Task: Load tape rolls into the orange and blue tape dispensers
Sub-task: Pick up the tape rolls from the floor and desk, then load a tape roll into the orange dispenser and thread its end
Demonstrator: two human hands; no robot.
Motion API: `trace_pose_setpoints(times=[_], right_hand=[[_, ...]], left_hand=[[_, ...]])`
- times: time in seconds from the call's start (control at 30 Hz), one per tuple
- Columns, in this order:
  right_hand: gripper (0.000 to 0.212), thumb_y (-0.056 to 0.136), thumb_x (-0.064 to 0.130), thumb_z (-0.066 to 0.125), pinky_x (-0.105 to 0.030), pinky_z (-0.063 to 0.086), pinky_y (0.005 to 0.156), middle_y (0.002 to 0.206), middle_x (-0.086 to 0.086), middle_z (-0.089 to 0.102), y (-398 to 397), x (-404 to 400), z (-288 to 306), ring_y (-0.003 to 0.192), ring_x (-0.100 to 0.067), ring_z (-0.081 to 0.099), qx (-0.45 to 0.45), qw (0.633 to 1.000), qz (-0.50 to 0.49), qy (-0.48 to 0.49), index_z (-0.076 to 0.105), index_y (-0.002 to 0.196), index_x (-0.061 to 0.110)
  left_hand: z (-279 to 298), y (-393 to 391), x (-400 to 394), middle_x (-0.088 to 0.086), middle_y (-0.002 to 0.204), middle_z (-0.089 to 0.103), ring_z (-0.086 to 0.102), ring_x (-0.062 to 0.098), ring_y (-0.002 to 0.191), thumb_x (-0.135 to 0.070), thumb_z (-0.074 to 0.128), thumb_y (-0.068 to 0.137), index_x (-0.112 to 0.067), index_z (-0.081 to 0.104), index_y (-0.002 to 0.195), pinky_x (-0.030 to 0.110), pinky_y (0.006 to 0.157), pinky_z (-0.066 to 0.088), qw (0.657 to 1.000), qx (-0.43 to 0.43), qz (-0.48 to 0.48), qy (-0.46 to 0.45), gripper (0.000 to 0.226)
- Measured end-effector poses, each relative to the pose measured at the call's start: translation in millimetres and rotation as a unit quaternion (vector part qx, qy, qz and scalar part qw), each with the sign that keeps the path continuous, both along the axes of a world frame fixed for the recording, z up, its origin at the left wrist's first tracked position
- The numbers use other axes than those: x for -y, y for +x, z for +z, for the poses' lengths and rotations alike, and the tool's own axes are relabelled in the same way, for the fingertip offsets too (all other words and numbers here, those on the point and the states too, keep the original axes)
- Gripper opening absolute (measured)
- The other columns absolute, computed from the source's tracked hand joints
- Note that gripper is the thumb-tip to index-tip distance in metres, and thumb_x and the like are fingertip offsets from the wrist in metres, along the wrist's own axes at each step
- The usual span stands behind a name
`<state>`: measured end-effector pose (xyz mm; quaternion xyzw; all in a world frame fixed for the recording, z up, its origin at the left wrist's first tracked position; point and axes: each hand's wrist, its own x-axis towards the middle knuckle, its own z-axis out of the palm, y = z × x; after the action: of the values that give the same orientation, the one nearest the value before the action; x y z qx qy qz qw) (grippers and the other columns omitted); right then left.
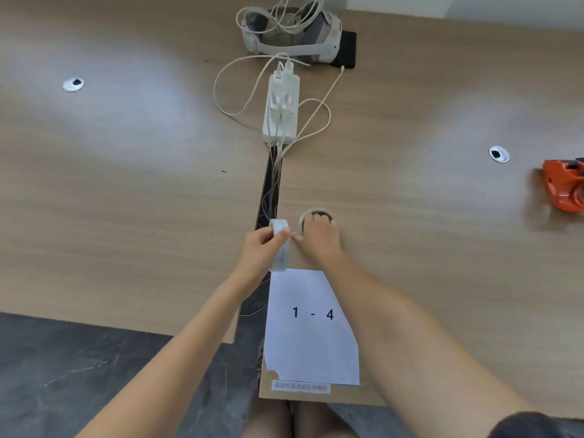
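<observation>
A person is gripping one tape roll (280,245) on edge in the left hand (259,248), fingers clamped on its rim, while the right hand (319,238) is closing over a second roll (316,215) lying flat on the surface (410,128). The orange dispenser (564,188) is sitting well apart at the far right, nearer the right hand; the blue dispenser is barely peeking in behind it.

A white power strip (280,110) with plugged cables is seen beside a headset (292,36); a paper sheet (311,330) marked "1 - 4" is laid near the table (126,184) edge.
</observation>
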<state>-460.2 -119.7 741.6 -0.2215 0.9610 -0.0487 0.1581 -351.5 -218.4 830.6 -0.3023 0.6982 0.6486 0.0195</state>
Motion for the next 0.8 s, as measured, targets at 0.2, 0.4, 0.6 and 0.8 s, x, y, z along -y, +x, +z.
trace_pose_setpoints(times=[0.2, 0.4, 0.6, 0.8], right_hand=[[0.025, 0.096, 0.022, 0.042, -0.04, 0.041, 0.081, 0.105, -0.017, 0.061, -3, 5, 4, 0.099, -0.032, 0.056, 0.072, 0.984, -0.11, -0.123, 0.054, 0.101, 0.001], [0.028, 0.09, 0.016, 0.052, -0.027, 0.029, 0.054, 0.06, 0.002, 0.037, 21, 4, 81, 0.054, -0.01, 0.033, 0.176, 0.837, -0.282, -0.434, 0.037, 0.066, 0.012], [0.042, 0.079, 0.032, 0.054, -0.037, 0.029, 0.067, 0.077, -0.009, 0.04, 82, -27, 175, 0.073, -0.023, 0.033, 0.275, 0.706, -0.272, -0.593, 0.044, 0.084, -0.008], [0.023, 0.08, 0.029, 0.056, -0.036, 0.035, 0.065, 0.074, -0.01, 0.044, 130, -42, 193, 0.072, -0.024, 0.038, 0.303, 0.679, -0.284, -0.605, 0.055, 0.077, 0.007]], left_hand=[[-1, -10, 11, 0.008, 0.074, 0.042, 0.035, 0.018, 0.07, -0.046, 0.059, 0.082, 0.011, 0.057, 0.077, 0.026, 0.057, 0.026, 0.999, 0.039, -0.01, 0.017, 0.057], [27, -10, 22, 0.006, 0.075, 0.044, 0.039, 0.02, 0.07, -0.058, 0.063, 0.07, 0.008, 0.056, 0.073, 0.034, 0.068, 0.032, 0.999, 0.008, 0.027, 0.043, 0.066], [95, 24, 18, 0.01, 0.074, 0.045, 0.04, 0.022, 0.069, -0.052, 0.065, 0.08, 0.015, 0.053, 0.08, 0.034, 0.067, 0.03, 0.996, -0.054, 0.042, 0.063, 0.068], [119, 65, 0, -0.002, 0.07, 0.057, 0.054, 0.013, 0.07, -0.028, 0.062, 0.089, -0.013, 0.067, 0.077, 0.029, 0.068, 0.043, 0.993, -0.012, 0.06, 0.102, 0.02]])
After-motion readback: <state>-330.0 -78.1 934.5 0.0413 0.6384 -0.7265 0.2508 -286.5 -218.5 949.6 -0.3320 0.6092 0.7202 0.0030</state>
